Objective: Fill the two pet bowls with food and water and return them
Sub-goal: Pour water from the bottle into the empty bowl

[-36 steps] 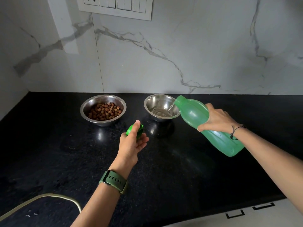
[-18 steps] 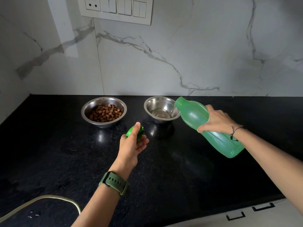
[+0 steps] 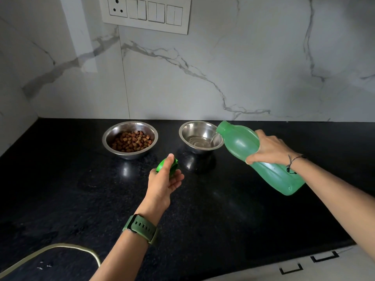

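Head view, looking down at the black worktop. We note the right hand wrapped around the green bottle, tilted with its open mouth over the rim of the right-hand bowl. A thin stream runs from mouth to bowl. Compared with a second ago, the pool at the bottom has spread and risen a little; the bottle's tilt and position have hardly shifted, so the pour continues at the same slow rate. Half a second ago the stream was hard to make out; now it shows clearly again.

Left hand hovers above the worktop in front of the bowls, fingers closed around the green cap; no change there.

Left-hand bowl sits just beside the water bowl, both near the marble wall, already holding brown kibble.

Our reading: food step done, water step underway and only shallow so far. More pouring seems needed before capping the bottle and carrying both bowls back.
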A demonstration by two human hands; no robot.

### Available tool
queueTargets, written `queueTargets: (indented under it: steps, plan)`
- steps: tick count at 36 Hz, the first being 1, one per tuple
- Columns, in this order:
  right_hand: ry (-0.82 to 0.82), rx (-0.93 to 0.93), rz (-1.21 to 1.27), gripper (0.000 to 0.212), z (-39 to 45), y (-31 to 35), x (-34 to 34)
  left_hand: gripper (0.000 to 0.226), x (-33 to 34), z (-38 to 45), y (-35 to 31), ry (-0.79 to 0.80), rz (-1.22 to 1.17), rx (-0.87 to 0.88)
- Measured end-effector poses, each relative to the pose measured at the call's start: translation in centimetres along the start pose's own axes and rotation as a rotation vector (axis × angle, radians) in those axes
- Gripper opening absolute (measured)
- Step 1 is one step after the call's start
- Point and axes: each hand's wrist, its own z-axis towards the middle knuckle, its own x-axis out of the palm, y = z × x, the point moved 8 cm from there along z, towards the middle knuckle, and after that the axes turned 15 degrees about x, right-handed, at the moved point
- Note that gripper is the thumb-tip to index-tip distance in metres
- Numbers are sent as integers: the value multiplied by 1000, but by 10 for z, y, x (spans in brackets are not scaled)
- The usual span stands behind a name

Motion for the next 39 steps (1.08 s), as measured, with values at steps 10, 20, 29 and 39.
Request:
queueTargets:
  steps: [10,20,29,39]
  plan:
    - [-6,-7,-30,85,-3,1,-6,61,-1,-1,2,-10,-3,-10]
    - [-16,1,-40,85,-7,3,-13,60,-2,-1,3,-3,-7,-18]
    - [-39,0,-56,84,-10,2,-20,61,-4,-3,4,-6,-20,-28]
    - [-30,26,-49,88,-17,0,-23,62,-4,-7,3,-4,-33,-29]
